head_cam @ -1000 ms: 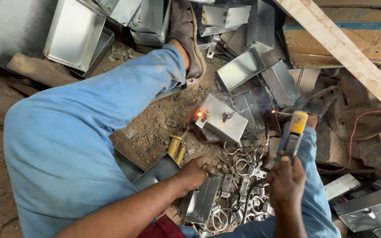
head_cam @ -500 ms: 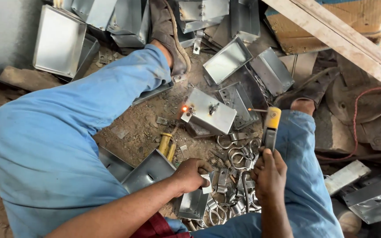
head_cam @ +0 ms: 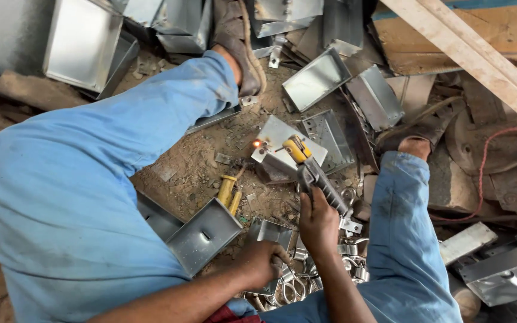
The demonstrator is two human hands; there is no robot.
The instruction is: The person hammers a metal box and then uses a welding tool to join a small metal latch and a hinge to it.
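Trousers [head_cam: 91, 179] are plain light blue with dusty smudges near the right cuff; the welding holder [head_cam: 312, 170] in the right hand [head_cam: 318, 224] has a yellow head and a dark grey, ribbed handle, and the spot glowing on the silver-grey metal box [head_cam: 285, 149] is orange-white. Boxes scattered around [head_cam: 82, 42] are the same dull galvanised silver, the clamp rings [head_cam: 288, 290] by the left hand [head_cam: 261, 263] are shiny silver, and the tool handles on the ground [head_cam: 228, 191] are yellow. Ground [head_cam: 192, 161] is brown dirt, the plank [head_cam: 468, 60] is pale tan, the cable [head_cam: 480, 173] is red, shoes [head_cam: 240, 42] are brown.
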